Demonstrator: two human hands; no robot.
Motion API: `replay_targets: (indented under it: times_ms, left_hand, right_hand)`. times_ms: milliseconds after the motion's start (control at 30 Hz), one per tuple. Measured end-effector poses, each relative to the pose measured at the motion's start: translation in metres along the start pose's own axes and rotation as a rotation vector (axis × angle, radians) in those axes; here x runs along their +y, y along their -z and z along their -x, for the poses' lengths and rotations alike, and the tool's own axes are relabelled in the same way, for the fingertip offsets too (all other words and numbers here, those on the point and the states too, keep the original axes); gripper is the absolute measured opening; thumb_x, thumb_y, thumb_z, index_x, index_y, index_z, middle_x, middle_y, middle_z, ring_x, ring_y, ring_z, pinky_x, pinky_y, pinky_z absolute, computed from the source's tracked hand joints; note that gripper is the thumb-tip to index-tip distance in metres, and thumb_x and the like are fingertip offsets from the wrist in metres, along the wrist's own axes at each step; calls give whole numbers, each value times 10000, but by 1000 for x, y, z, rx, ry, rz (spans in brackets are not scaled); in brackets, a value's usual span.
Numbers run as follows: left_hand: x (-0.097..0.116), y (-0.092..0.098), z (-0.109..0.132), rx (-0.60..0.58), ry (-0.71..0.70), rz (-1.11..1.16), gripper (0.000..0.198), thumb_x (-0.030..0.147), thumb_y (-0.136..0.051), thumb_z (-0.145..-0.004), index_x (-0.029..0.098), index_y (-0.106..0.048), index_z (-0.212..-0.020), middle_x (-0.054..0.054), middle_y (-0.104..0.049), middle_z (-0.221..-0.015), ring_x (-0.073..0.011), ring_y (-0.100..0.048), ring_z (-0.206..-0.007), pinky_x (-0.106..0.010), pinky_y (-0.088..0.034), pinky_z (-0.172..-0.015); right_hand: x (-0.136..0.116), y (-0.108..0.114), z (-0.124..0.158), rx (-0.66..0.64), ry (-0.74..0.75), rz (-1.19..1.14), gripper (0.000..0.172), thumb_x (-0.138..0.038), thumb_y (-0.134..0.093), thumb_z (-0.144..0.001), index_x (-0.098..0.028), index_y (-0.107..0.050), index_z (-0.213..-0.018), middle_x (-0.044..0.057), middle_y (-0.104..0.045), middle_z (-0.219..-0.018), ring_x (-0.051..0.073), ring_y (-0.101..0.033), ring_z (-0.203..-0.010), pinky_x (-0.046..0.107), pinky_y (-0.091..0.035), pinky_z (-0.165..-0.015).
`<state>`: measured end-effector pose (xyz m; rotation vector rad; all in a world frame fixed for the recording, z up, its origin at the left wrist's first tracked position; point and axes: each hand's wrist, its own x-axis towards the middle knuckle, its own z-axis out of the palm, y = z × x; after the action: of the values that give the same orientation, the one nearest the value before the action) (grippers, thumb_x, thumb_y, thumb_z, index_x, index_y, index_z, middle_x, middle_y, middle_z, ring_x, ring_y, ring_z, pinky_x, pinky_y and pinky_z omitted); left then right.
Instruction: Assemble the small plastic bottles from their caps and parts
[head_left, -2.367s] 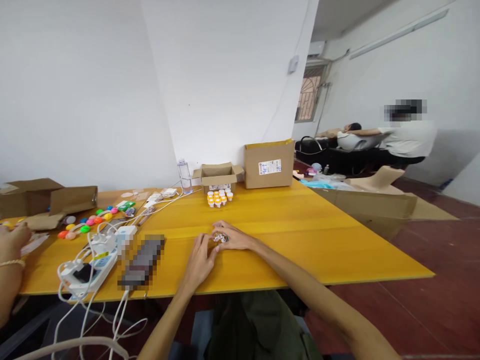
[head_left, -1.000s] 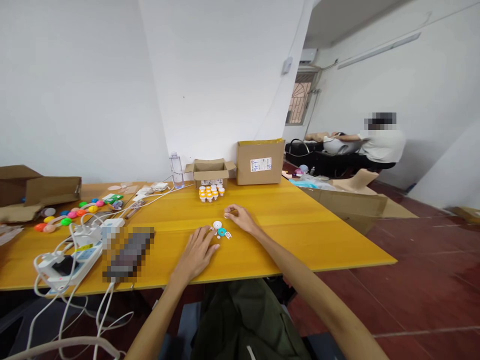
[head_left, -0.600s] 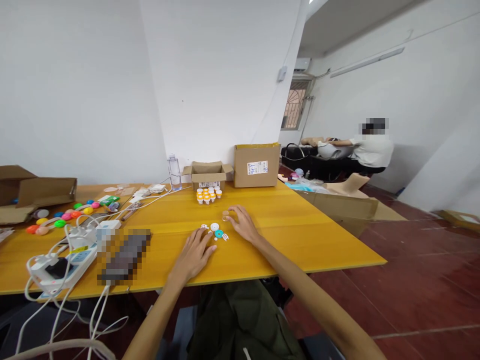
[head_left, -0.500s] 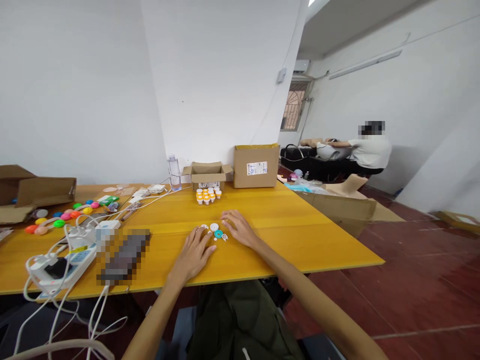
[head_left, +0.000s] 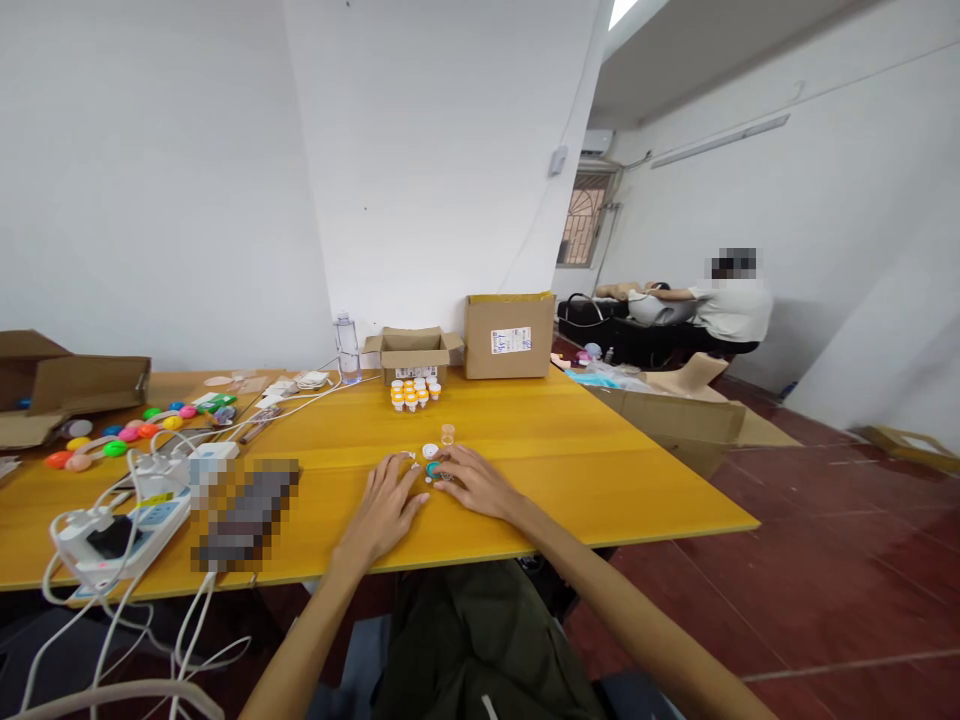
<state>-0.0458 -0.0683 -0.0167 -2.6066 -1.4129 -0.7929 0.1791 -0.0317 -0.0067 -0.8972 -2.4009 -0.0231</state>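
My left hand (head_left: 386, 508) lies on the yellow table, fingers apart, its fingertips beside a small white piece (head_left: 413, 458). From the other side, my right hand (head_left: 478, 482) reaches over a teal round part (head_left: 431, 469); its fingers are spread and partly cover that part and a white piece under them. Just beyond the fingertips is a white round disc (head_left: 430, 451). A tiny white bit (head_left: 428, 480) sits between the hands. Past the right fingers stands a small clear cup (head_left: 448, 434). I see nothing lifted in either hand.
Several white-and-orange capped containers (head_left: 412, 394) stand before an open carton (head_left: 415, 350) and a closed cardboard box (head_left: 510, 337). A clear bottle (head_left: 346, 349) is beside them. A power strip (head_left: 161, 515), cables and a blurred dark device (head_left: 247, 520) lie left. A person (head_left: 731, 310) sits far right.
My right hand has moved toward me and slightly left, from the clear cup's spot to above the teal part, uncovering the cup. The left hand stays nearly in place.
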Motion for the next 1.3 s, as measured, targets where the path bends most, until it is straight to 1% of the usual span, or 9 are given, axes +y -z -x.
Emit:
replay_targets:
  times_ms: [100,233,500,600,700,833,933,1033,1300]
  left_hand:
    - [2,3,-1,26,-28,-11,343,359,-432,-988,299,-582,-1291,-81,-542,-1352,-273,-441,-1299,-478,-413,-1057]
    - [3,4,-2,10,-23,-7,293,323,-434,-985,286,-646,-1183,-68,-595,-1250,-264,-480,-1237,-460,-417,-1049]
    - [6,8,-4,-21,27,-10,320,330,-425,-985,276,-653,-1203,-77,-634,-1161,-272,-502,-1190,-450,-438,-1009]
    - [8,9,-5,-20,40,-18,327,336,-418,-988,261,-646,-1210,-83,-629,-1194,-274,-496,-1195,-448,-442,-997]
    - [7,8,-4,-12,50,-39,336,349,-411,-990,258,-637,-1221,-87,-618,-1243,-276,-491,-1206,-449,-438,-1002]
    - [4,6,-3,-6,52,-41,355,372,-407,-993,260,-620,-1254,-86,-611,-1279,-276,-491,-1224,-446,-434,-1013]
    - [2,4,-2,-15,35,-28,393,370,-381,-1000,270,-577,-1325,-84,-586,-1349,-280,-457,-1280,-461,-416,-1039]
    - [1,4,-2,-54,23,-16,418,362,-351,-1007,312,-535,-1380,-65,-552,-1413,-282,-422,-1328,-482,-396,-1057]
    - [-3,-1,-1,-96,-2,25,442,347,-324,-1012,347,-503,-1417,-42,-563,-1417,-272,-373,-1388,-499,-338,-1115]
  right_hand:
    - [0,-1,4,4,12,39,213,-318,-566,-955,-266,-688,-1123,89,-639,-1216,219,-596,-1149,399,-485,-1021]
    - [2,-2,6,39,13,23,206,-268,-537,-965,-258,-661,-1129,82,-645,-1192,206,-608,-1129,375,-497,-1005]
    - [18,-6,18,89,-114,-23,210,-199,-457,-977,-259,-638,-1064,57,-658,-1075,185,-635,-999,334,-533,-910]
    - [27,-8,20,113,-183,17,213,-193,-447,-973,-251,-637,-1048,62,-661,-1034,190,-633,-952,330,-540,-875]
    - [27,-6,18,130,-223,59,214,-189,-457,-964,-251,-634,-1066,70,-665,-1041,199,-631,-953,342,-541,-873]
    - [12,-4,13,143,-120,84,212,-202,-512,-949,-239,-638,-1116,100,-656,-1161,223,-611,-1088,391,-512,-965]
    - [3,-3,9,98,-31,74,234,-194,-512,-954,-258,-654,-1129,88,-658,-1179,215,-612,-1103,400,-506,-976]
    - [2,-5,6,67,22,69,236,-185,-499,-963,-257,-678,-1100,85,-665,-1187,210,-612,-1117,394,-505,-970]
    - [5,-4,9,75,-63,45,158,-254,-520,-975,-252,-679,-981,69,-704,-1017,207,-635,-957,367,-506,-883]
